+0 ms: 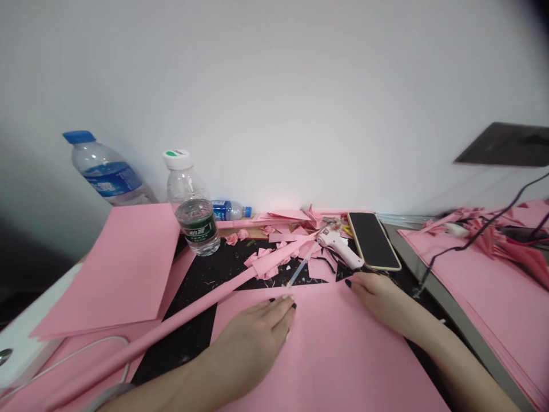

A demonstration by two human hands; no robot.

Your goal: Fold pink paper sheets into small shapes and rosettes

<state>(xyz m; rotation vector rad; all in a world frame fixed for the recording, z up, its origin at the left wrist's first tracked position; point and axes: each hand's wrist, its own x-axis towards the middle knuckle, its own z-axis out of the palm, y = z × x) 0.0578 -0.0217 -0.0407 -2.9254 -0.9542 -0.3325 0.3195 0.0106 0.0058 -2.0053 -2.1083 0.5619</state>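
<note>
The left hand [257, 343] lies flat on a large pink sheet [338, 355], its fingers stretched and close together, pressing down and grasping nothing; the right hand [377, 300] is at the far right corner of the same sheet, with the thumb laid on top near the edge; its other fingers are mostly hidden, so I cannot tell if they pinch the paper from below. The sheet is spread on the black worktop [180, 346], directly in front of the person; just beyond the left fingertips is a thin translucent stick [299, 272], which points toward a pale glue gun [341, 246]; this gun lies on its side among pink paper scraps [268, 266], near a phone [375, 240] with dark screen.

A long pink paper roll [184, 316] runs diagonally from the lower left toward the gun, passing beside the sheet; farther left is a pile of pink sheets [120, 269]; behind it leans a blue-capped bottle [111, 177], while a white-capped bottle [195, 212] stands nearer, and a small bottle [229, 210] lies close to the wall [300, 103]; at the right, more pink paper [484, 297] is stacked, with a black cable [446, 252] hanging over it.
</note>
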